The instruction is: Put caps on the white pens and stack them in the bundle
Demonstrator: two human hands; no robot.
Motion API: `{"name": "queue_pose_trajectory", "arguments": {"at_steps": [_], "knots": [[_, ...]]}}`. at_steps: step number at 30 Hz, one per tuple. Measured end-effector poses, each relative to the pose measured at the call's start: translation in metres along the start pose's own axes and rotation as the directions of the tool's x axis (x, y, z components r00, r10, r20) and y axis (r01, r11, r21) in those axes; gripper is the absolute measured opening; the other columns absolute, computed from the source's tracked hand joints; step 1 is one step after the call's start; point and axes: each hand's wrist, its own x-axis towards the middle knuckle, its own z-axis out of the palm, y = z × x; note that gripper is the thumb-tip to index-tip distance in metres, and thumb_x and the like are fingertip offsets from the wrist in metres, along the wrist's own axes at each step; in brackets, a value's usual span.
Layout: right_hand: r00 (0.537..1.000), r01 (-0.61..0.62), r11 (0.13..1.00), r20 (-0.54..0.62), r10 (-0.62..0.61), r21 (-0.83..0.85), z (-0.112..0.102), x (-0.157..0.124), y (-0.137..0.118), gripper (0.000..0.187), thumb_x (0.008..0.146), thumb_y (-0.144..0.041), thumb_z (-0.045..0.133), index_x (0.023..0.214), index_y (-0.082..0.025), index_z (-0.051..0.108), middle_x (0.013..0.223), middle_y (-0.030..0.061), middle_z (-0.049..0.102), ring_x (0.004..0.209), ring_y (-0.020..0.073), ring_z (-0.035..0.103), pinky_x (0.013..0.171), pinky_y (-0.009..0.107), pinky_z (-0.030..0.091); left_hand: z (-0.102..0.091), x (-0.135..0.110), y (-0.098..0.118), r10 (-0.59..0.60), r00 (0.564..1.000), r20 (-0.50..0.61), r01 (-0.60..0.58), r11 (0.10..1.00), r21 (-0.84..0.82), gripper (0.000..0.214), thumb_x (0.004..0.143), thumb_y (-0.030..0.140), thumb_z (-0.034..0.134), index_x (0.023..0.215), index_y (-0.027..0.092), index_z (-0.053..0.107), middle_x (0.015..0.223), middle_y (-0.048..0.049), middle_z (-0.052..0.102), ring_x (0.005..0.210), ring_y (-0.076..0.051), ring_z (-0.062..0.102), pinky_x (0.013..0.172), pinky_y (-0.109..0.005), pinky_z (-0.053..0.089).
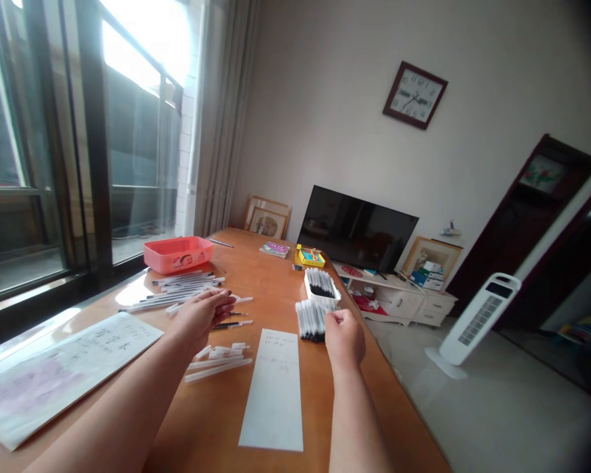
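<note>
My left hand (205, 312) is over the left-middle of the table, fingers bent and pressed together; what they hold, if anything, I cannot make out. Around it lie slim pen refills (175, 295), a black pen part (231, 324) and, nearer me, white translucent tubes (219, 363) with short white pieces. On the right, my right hand (345, 335) is closed with thumb against fingers, at the edge of a row of clear pens with black ends (310, 318). Anything in its grip is hidden. Behind that row, more such pens fill a white basket (335, 297).
A long sheet of paper (273, 394) lies between my arms, and a sketch pad (54, 374) at left. Farther back are a red plastic bin (177, 256), a booklet (274, 249) and a yellow box (311, 256). The table's right edge drops to the floor.
</note>
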Motion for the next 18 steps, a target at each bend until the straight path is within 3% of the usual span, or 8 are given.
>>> {"name": "queue_pose_trajectory", "arguments": {"at_steps": [10,18], "knots": [[0.999,0.0,0.978,0.032,0.007,-0.209,0.021,-0.003,0.009,0.024,0.091,-0.044,0.052,0.09,-0.028,0.07,0.094,0.0073,0.075,0.083,0.0271,0.066,0.062,0.032,0.037,-0.006,0.001,0.003,0.003,1.0,-0.011,-0.004,1.0,-0.03,0.03,0.067,0.025,0.082,0.091,0.014,0.069,0.089,-0.0093,0.075,0.07,-0.013,0.069,0.057,-0.018,0.052],[0.993,0.015,0.961,0.115,0.018,-0.278,0.025,0.0,0.013,0.02,0.086,-0.045,0.058,0.092,-0.028,0.067,0.098,0.0069,0.075,0.087,0.0292,0.067,0.065,0.034,0.041,-0.009,0.004,0.004,0.011,1.0,-0.025,-0.012,0.999,-0.045,0.032,0.065,0.029,0.084,0.09,0.014,0.07,0.09,-0.0108,0.075,0.068,-0.014,0.068,0.054,-0.019,0.05]]}}
